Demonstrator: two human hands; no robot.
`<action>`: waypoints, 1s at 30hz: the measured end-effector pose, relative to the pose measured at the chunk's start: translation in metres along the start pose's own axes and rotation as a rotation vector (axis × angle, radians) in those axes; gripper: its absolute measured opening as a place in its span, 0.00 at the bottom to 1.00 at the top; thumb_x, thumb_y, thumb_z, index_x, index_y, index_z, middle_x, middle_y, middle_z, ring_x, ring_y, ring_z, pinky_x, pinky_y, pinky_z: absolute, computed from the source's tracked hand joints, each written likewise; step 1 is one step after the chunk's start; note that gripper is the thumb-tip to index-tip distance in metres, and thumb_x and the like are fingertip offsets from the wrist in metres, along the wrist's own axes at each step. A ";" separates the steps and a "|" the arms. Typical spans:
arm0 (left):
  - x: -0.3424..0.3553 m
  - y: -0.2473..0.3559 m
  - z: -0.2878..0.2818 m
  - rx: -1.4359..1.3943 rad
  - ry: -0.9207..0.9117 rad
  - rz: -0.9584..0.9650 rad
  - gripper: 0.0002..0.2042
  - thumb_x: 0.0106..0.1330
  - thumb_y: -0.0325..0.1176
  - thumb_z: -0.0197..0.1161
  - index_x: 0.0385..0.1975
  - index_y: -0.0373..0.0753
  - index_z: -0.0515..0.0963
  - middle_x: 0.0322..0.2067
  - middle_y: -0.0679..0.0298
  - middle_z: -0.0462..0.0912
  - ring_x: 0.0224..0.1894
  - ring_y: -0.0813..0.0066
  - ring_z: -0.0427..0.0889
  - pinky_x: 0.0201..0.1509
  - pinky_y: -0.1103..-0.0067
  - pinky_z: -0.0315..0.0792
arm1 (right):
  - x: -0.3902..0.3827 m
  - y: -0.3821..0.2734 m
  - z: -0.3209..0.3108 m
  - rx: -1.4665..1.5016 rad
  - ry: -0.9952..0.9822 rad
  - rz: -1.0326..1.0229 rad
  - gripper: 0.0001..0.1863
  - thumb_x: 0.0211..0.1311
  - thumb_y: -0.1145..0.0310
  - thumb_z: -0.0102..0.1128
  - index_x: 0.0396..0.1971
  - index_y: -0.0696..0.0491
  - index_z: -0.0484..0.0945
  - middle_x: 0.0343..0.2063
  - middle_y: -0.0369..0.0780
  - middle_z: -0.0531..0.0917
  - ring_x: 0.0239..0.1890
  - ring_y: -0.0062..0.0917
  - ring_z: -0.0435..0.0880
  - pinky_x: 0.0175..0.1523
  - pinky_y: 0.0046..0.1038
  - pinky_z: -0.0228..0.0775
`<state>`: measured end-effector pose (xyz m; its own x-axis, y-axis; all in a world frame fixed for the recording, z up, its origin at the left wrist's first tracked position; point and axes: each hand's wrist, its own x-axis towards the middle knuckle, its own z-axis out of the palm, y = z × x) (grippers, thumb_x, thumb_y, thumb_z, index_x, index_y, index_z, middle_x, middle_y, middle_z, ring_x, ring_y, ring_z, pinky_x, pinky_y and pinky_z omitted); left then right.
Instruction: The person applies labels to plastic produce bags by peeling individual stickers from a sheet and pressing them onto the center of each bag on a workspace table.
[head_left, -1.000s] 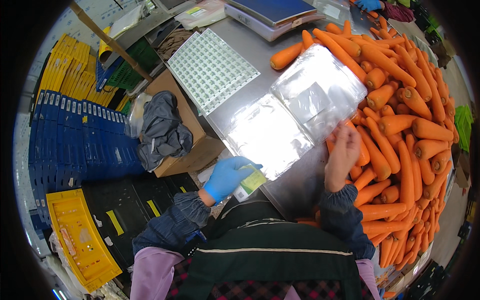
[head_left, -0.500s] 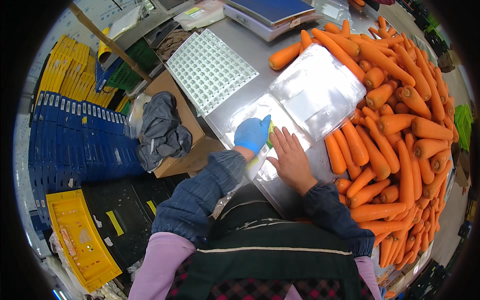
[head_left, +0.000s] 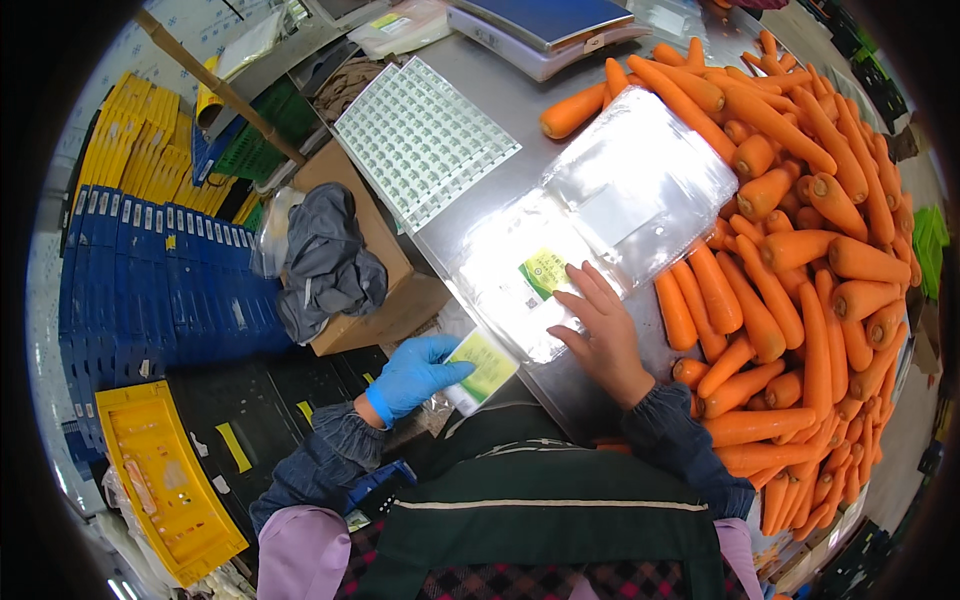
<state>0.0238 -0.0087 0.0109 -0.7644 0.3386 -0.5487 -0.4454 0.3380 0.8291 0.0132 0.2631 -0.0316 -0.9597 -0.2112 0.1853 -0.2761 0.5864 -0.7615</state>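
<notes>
My gloved left hand pinches green-white labels just off the metal table, probably for easy reach, while my bare right hand, fingers spread, gripping nothing, seemingly steadies the single label lying on the clear bag.

The blue-gloved left hand pinches a stack of green-and-white labels at the near edge of the metal counter, while the bare right hand spreads its fingers beside a similar single label on clear plastic bags. Carrots are heaped to the right; sticker sheets and a blue-topped scale occupy the far side.
</notes>
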 end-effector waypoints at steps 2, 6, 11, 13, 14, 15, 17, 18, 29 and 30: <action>0.005 -0.010 0.004 -0.037 0.031 0.001 0.14 0.58 0.33 0.67 0.40 0.32 0.80 0.33 0.65 0.82 0.34 0.82 0.78 0.41 0.83 0.72 | -0.002 0.019 0.008 -0.071 0.046 -0.044 0.12 0.47 0.73 0.67 0.35 0.55 0.81 0.52 0.44 0.77 0.59 0.42 0.69 0.59 0.37 0.63; 0.006 0.003 0.010 0.084 0.042 0.002 0.14 0.61 0.27 0.61 0.46 0.32 0.76 0.35 0.66 0.81 0.35 0.82 0.78 0.41 0.84 0.73 | -0.001 0.028 0.012 -0.155 0.198 -0.117 0.06 0.45 0.75 0.67 0.26 0.56 0.81 0.44 0.43 0.82 0.48 0.41 0.76 0.50 0.36 0.69; 0.019 0.019 0.021 -0.215 -0.011 0.135 0.15 0.63 0.26 0.57 0.49 0.32 0.75 0.42 0.60 0.81 0.43 0.78 0.78 0.50 0.83 0.71 | 0.002 0.023 0.003 0.042 0.180 0.159 0.03 0.54 0.74 0.58 0.29 0.56 0.79 0.36 0.42 0.82 0.37 0.35 0.79 0.44 0.30 0.71; 0.029 0.017 0.031 -0.299 -0.025 0.209 0.16 0.62 0.25 0.56 0.51 0.31 0.74 0.44 0.58 0.81 0.44 0.77 0.78 0.52 0.83 0.70 | 0.009 0.023 -0.009 0.297 0.317 0.305 0.04 0.58 0.74 0.55 0.31 0.57 0.77 0.33 0.42 0.81 0.36 0.33 0.79 0.42 0.29 0.71; 0.035 0.018 0.035 -0.217 -0.003 0.220 0.15 0.61 0.26 0.58 0.48 0.31 0.76 0.40 0.58 0.83 0.39 0.77 0.80 0.46 0.83 0.72 | 0.012 0.028 -0.016 0.486 0.463 0.353 0.04 0.59 0.75 0.54 0.32 0.58 0.77 0.32 0.42 0.81 0.35 0.31 0.79 0.41 0.27 0.71; 0.039 0.020 0.038 -0.079 0.032 0.200 0.13 0.60 0.26 0.59 0.45 0.31 0.78 0.37 0.58 0.83 0.37 0.77 0.80 0.44 0.83 0.73 | 0.013 0.029 -0.021 0.676 0.609 0.398 0.04 0.61 0.76 0.53 0.33 0.59 0.76 0.32 0.42 0.80 0.34 0.29 0.78 0.40 0.26 0.71; 0.047 0.026 0.041 0.191 0.109 0.153 0.11 0.59 0.27 0.61 0.39 0.30 0.81 0.31 0.59 0.84 0.32 0.78 0.81 0.39 0.83 0.74 | 0.018 0.005 -0.039 0.486 0.875 0.259 0.03 0.61 0.78 0.52 0.34 0.60 0.75 0.31 0.41 0.80 0.34 0.26 0.78 0.41 0.24 0.71; 0.059 0.013 0.044 0.262 0.245 0.211 0.10 0.57 0.33 0.64 0.26 0.30 0.82 0.22 0.58 0.82 0.24 0.79 0.79 0.31 0.80 0.72 | 0.019 -0.005 -0.043 0.390 1.000 0.184 0.03 0.62 0.79 0.52 0.34 0.60 0.74 0.31 0.41 0.79 0.34 0.25 0.78 0.41 0.24 0.70; 0.165 0.033 0.064 0.607 0.457 0.174 0.27 0.60 0.55 0.55 0.20 0.31 0.77 0.21 0.46 0.77 0.26 0.51 0.78 0.37 0.66 0.71 | 0.007 0.016 0.024 -0.388 -0.062 -0.140 0.28 0.59 0.58 0.57 0.58 0.54 0.68 0.59 0.47 0.68 0.63 0.40 0.63 0.65 0.42 0.53; 0.163 0.031 0.056 0.602 0.402 0.147 0.27 0.61 0.55 0.54 0.21 0.31 0.78 0.23 0.45 0.78 0.27 0.52 0.78 0.37 0.66 0.71 | 0.005 0.018 0.025 -0.412 -0.106 -0.123 0.31 0.59 0.56 0.57 0.60 0.54 0.66 0.61 0.47 0.66 0.65 0.40 0.60 0.67 0.42 0.50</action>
<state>-0.0883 0.1058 -0.0589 -0.9598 0.1084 -0.2588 -0.0809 0.7763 0.6252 0.0052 0.2526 -0.0599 -0.9137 -0.3653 0.1782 -0.4063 0.8103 -0.4223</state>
